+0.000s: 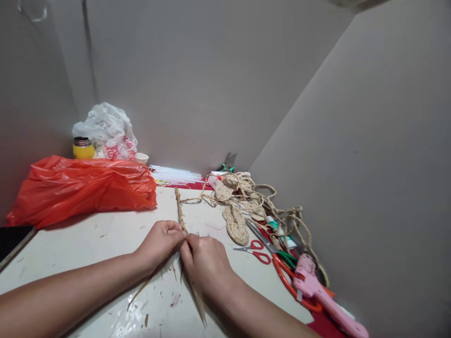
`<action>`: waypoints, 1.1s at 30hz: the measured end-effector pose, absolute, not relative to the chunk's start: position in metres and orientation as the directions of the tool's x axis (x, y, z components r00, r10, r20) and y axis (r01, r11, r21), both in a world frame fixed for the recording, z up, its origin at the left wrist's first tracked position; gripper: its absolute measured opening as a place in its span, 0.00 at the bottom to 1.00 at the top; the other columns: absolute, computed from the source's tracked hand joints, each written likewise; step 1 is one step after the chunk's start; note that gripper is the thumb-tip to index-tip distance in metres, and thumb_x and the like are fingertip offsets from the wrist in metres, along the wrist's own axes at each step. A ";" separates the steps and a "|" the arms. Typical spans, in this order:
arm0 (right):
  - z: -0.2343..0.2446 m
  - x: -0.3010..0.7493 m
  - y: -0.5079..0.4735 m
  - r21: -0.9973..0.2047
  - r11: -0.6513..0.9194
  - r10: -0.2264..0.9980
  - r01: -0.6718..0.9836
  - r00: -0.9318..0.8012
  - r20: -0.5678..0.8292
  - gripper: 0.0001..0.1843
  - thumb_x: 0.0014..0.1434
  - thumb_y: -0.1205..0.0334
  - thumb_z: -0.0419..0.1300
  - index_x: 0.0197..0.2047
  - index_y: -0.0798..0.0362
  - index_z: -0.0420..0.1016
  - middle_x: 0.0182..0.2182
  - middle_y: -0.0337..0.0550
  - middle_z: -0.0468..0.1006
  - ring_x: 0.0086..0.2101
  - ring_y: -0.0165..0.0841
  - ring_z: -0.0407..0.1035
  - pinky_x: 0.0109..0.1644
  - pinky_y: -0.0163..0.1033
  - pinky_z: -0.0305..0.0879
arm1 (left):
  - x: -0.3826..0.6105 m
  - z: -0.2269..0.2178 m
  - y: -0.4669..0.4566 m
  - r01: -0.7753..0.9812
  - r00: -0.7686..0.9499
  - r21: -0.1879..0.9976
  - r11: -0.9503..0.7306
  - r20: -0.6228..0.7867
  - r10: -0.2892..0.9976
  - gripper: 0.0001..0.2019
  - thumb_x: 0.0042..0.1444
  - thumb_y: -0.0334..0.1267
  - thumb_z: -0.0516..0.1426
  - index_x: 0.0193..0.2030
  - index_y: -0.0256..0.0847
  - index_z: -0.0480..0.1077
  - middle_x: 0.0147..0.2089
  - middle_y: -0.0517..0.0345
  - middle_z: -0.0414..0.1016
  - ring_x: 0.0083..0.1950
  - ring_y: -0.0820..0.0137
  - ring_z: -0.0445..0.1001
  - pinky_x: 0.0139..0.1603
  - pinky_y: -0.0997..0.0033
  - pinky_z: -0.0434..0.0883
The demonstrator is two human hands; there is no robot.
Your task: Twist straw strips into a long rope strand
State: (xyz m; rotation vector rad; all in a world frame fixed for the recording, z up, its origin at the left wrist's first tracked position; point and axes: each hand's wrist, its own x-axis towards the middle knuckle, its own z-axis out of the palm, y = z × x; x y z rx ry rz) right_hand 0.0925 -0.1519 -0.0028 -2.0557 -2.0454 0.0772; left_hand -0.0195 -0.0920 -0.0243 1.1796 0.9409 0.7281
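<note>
Straw cord lies on our desk, its long axis running straight away from us. Our left hand is closed on its near end, nearer the twisted length. Our right hand pinches just beside it, touching, with loose straw ends trailing back underneath.

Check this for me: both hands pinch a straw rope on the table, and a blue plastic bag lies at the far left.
Wrong in one respect: the plastic bag is red, not blue, as the head view shows. The left hand and right hand do pinch the straw rope on the table.
</note>
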 end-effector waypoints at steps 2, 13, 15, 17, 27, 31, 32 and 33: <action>0.002 0.091 -0.154 -0.147 0.048 0.993 0.988 -0.031 0.117 0.16 0.60 0.64 0.48 0.33 0.55 0.76 0.26 0.50 0.80 0.24 0.36 0.71 0.27 0.38 0.48 | -0.020 -0.026 -0.091 -0.013 0.428 0.962 0.273 -0.241 0.871 0.04 0.40 0.32 0.56 0.26 0.36 0.65 0.17 0.67 0.62 0.19 0.80 0.57 0.22 0.79 0.53; 0.005 0.130 -0.120 -0.908 0.018 0.998 0.419 -0.060 -0.008 0.18 0.57 0.47 0.54 0.36 0.56 0.71 0.27 0.42 0.74 0.28 0.31 0.68 0.31 0.33 0.60 | -0.026 -0.016 -0.078 -0.040 0.621 0.922 0.385 -0.279 0.733 0.09 0.41 0.37 0.58 0.29 0.37 0.65 0.24 0.59 0.73 0.12 0.84 0.50 0.13 0.78 0.43; -0.005 0.125 -0.116 -0.961 -0.155 0.956 0.228 -0.212 -0.204 0.21 0.56 0.43 0.54 0.30 0.55 0.66 0.20 0.36 0.68 0.19 0.26 0.61 0.22 0.31 0.56 | -0.026 -0.016 -0.078 -0.041 0.623 0.925 0.377 -0.271 0.734 0.08 0.41 0.36 0.58 0.29 0.37 0.64 0.20 0.61 0.71 0.12 0.82 0.54 0.13 0.79 0.45; -0.010 0.121 -0.116 -0.946 -0.286 0.908 0.152 -0.273 -0.319 0.23 0.55 0.40 0.53 0.27 0.54 0.63 0.15 0.31 0.60 0.14 0.22 0.50 0.16 0.29 0.45 | -0.026 -0.016 -0.079 -0.063 0.605 0.920 0.386 -0.272 0.748 0.10 0.40 0.34 0.58 0.31 0.38 0.62 0.20 0.62 0.72 0.15 0.80 0.60 0.16 0.81 0.50; -0.012 0.133 -0.117 -0.911 -0.388 0.828 0.140 -0.381 -0.411 0.26 0.54 0.38 0.54 0.22 0.54 0.63 0.11 0.28 0.55 0.12 0.20 0.41 0.13 0.30 0.35 | -0.026 -0.009 -0.082 -0.038 0.610 0.944 0.327 -0.237 0.756 0.10 0.43 0.35 0.59 0.30 0.39 0.60 0.22 0.59 0.74 0.27 0.68 0.75 0.31 0.72 0.66; -0.011 0.134 -0.115 -0.898 -0.436 0.806 0.061 -0.418 -0.420 0.24 0.53 0.40 0.57 0.24 0.55 0.64 0.10 0.26 0.53 0.12 0.20 0.39 0.12 0.29 0.35 | -0.028 -0.009 -0.080 0.000 0.590 0.954 0.299 -0.242 0.771 0.10 0.43 0.36 0.60 0.30 0.39 0.62 0.24 0.58 0.75 0.27 0.69 0.74 0.30 0.74 0.64; -0.011 0.134 -0.115 -0.891 -0.452 0.799 0.043 -0.424 -0.426 0.24 0.53 0.40 0.57 0.25 0.55 0.65 0.10 0.26 0.53 0.12 0.20 0.39 0.12 0.29 0.34 | -0.028 -0.009 -0.079 0.010 0.588 0.959 0.282 -0.233 0.775 0.09 0.43 0.36 0.60 0.29 0.38 0.63 0.24 0.58 0.75 0.27 0.70 0.73 0.30 0.74 0.64; -0.011 0.135 -0.115 -0.885 -0.465 0.795 0.024 -0.429 -0.429 0.23 0.54 0.41 0.57 0.25 0.55 0.65 0.10 0.26 0.53 0.12 0.20 0.39 0.12 0.29 0.34 | -0.028 -0.010 -0.078 0.024 0.587 0.966 0.257 -0.222 0.779 0.09 0.42 0.36 0.60 0.29 0.38 0.63 0.24 0.58 0.75 0.26 0.71 0.73 0.29 0.75 0.63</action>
